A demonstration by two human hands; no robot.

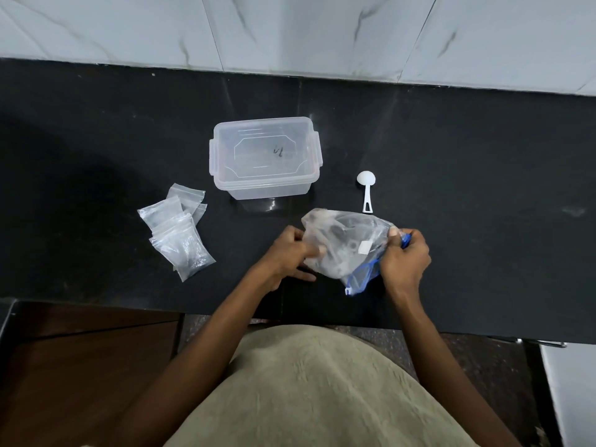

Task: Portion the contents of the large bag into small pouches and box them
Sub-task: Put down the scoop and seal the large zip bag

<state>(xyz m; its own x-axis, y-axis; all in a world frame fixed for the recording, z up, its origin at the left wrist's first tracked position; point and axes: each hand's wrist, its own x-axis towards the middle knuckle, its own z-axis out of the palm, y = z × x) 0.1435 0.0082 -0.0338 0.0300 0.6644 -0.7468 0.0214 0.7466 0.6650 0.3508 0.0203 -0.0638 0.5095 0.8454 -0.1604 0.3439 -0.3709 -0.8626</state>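
Note:
The large clear bag (343, 243) with a blue zip strip lies on the black counter, holding dark and pale small pieces. My left hand (290, 253) grips its left side with curled fingers. My right hand (406, 256) pinches the blue zip end on its right side. A pile of several small clear zip pouches (177, 230) lies to the left. The clear plastic box (266, 158) stands open behind the bag, with nothing visible inside. A white plastic scoop (366, 190) lies just behind the bag, to the right of the box.
The black counter (483, 188) runs to a white marbled tile wall (290, 30) at the back. Its front edge lies just below my hands. A brown wooden surface (80, 366) sits below at the left.

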